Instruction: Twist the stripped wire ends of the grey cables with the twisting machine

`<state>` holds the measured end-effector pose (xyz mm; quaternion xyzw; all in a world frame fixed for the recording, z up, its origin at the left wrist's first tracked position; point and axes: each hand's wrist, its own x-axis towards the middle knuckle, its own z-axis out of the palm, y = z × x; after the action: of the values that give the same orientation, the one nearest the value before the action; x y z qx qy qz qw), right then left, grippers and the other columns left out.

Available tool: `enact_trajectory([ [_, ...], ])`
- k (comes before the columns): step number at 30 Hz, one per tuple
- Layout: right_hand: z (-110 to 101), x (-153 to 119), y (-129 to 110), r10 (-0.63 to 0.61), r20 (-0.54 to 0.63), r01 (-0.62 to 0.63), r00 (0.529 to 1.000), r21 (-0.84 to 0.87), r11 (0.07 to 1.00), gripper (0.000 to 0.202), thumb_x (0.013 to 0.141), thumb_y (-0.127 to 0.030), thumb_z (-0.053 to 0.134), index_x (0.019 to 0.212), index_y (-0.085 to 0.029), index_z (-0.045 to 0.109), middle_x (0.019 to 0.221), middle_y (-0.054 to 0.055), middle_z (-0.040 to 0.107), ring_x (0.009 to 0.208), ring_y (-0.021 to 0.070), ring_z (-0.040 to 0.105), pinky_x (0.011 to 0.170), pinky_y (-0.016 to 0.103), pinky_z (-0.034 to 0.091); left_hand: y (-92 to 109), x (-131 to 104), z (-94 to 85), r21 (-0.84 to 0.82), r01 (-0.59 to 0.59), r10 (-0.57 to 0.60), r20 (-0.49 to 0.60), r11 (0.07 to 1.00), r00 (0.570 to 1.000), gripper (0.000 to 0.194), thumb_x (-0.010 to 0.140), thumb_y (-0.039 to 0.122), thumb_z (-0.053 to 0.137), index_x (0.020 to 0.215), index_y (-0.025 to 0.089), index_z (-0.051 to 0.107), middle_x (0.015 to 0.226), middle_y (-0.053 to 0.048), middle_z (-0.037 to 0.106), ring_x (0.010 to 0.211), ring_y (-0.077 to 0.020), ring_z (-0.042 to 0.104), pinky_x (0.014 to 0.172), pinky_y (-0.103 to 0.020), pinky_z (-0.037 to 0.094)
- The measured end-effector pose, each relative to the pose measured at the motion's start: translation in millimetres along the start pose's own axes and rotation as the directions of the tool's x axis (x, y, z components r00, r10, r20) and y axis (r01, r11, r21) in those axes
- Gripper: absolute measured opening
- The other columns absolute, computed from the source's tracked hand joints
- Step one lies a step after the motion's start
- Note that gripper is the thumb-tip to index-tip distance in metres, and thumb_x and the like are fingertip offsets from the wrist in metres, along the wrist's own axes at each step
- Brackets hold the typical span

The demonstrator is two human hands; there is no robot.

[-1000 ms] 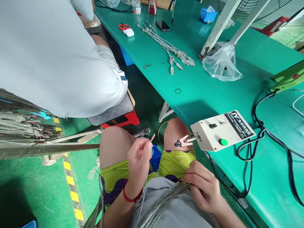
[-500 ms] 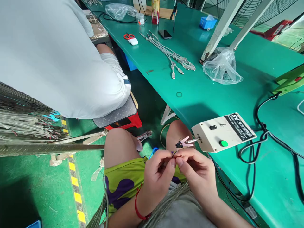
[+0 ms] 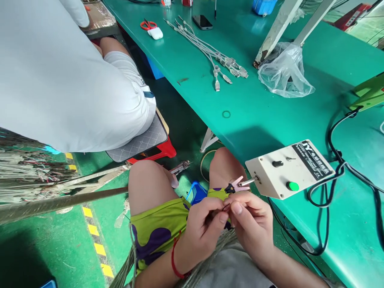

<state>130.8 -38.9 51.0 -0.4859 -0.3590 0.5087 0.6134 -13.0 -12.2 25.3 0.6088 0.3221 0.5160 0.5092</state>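
Observation:
Over my lap, my left hand point(image 3: 205, 226) and my right hand point(image 3: 253, 220) meet fingertip to fingertip, both closed in a pinch. Between them show the dark ends of thin wires point(image 3: 226, 207), mostly covered by my fingers. Just beyond the fingertips sits a pink and black clip point(image 3: 237, 186) on a metal shaft. That shaft comes out of a beige control box point(image 3: 289, 170) with a green button and a black knob, at the table's edge. A bundle of grey cables point(image 3: 207, 256) lies across my lap under my wrists.
The green table point(image 3: 240, 116) carries several grey USB cables point(image 3: 216, 60), a phone point(image 3: 202, 22), red-handled scissors point(image 3: 148, 25) and a plastic bag point(image 3: 286, 74). Black cords point(image 3: 322, 196) loop right of the box. A person in white point(image 3: 90, 80) sits at left beside hanging cables point(image 3: 36, 172).
The camera view has shifted, so the table things sit higher in the picture. My hands stay together at the wires; the orange wire seen between the fingertips earlier is now hardly visible.

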Motion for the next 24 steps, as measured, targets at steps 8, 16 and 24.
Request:
enact_trajectory([
  [8,16.7,-6.6,-6.8,0.017,-0.116,-0.005,0.993,0.097,0.995,0.027,0.115,-0.041,0.075,0.094,-0.025,0.081,0.07,-0.003,0.06,0.059,0.0106,0.05,0.057,0.02,0.045,5.5,20.9,-12.4,0.127,-0.172,0.16,0.101,0.977,0.982,0.021,0.122,0.041,0.06,0.11,0.025,0.067,0.072,0.005,0.071,0.056,-0.0112,0.061,0.058,-0.024,0.047],
  [16,23.3,-3.8,-4.4,0.047,0.063,-0.062,0.997,0.252,0.966,0.041,0.118,-0.054,0.063,0.121,-0.024,0.089,0.079,0.006,0.076,0.073,0.0192,0.073,0.07,0.029,0.058,0.1,21.8,-22.4,0.168,-0.205,0.207,0.008,0.964,0.978,0.01,0.12,0.03,0.064,0.112,0.025,0.067,0.072,0.006,0.071,0.058,-0.0117,0.066,0.063,-0.024,0.051],
  [24,-1.9,-12.7,-4.4,-0.001,0.039,-0.004,0.999,0.135,0.991,0.008,0.112,-0.031,0.079,0.11,-0.029,0.086,0.075,-0.001,0.071,0.056,0.0106,0.056,0.056,0.022,0.046,3.8,17.6,-2.2,0.32,-0.304,0.302,0.056,0.897,0.952,0.016,0.12,0.035,0.06,0.109,0.025,0.067,0.074,0.003,0.074,0.062,-0.0157,0.07,0.065,-0.028,0.054],
])
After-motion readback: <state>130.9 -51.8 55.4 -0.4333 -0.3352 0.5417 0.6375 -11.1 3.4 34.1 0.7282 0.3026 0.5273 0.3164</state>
